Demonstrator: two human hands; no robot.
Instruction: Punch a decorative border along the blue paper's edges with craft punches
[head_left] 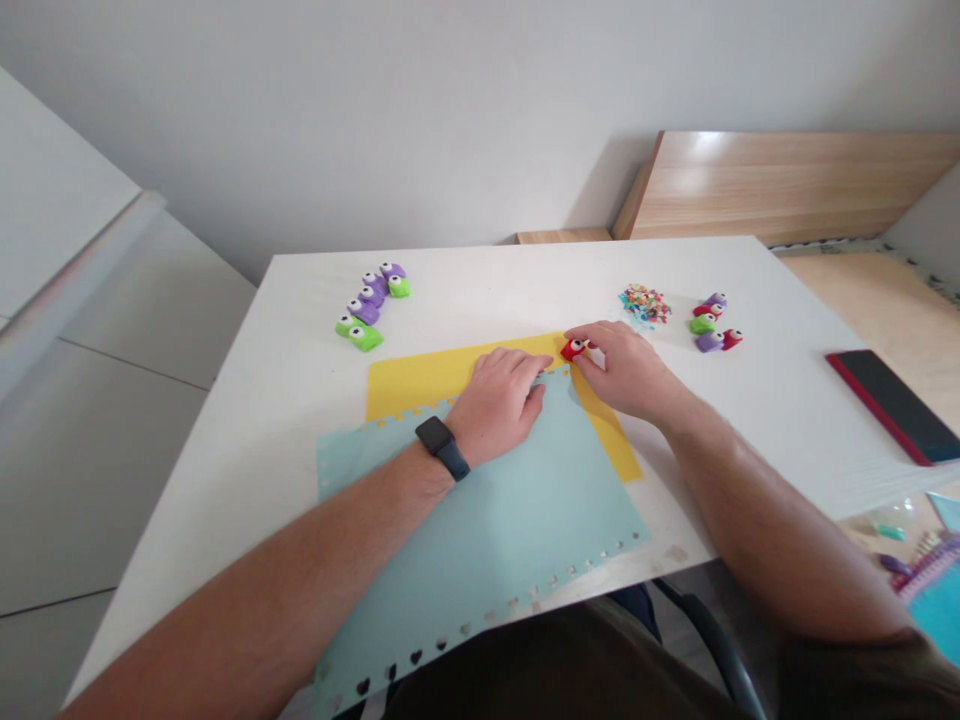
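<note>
A light blue sheet (510,520) with small cut-out shapes along its edges, hearts among them, lies over a yellow sheet (420,378) on the white table (300,300). My left hand (501,400) rests flat on the blue sheet near its far edge, fingers stretched out. The fingers of my right hand (626,370) are closed round a small red paper punch (574,349) with a round eye on it. This punch sits at the blue sheet's far right corner, above the yellow sheet. Its underside is hidden.
Several purple and green punches (366,303) stand in a cluster at the back left. To the right are more punches (709,323) and a pile of coloured paper bits (646,304). A dark notebook (900,400) with a red spine lies at the right edge.
</note>
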